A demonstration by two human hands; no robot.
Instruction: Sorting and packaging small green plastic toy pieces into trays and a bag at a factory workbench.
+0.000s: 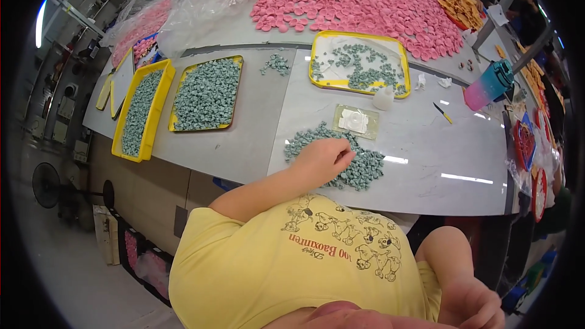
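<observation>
grey-green pieces (364,169) beneath left grip (329,153)

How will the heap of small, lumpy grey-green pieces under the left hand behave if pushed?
The heap of pieces would probably spread, not move as one: its edges look loose and scattered. Each piece looks tiny, so likely light. They may slide easily, since the flat grey tabletop shows glossy reflections.
</observation>
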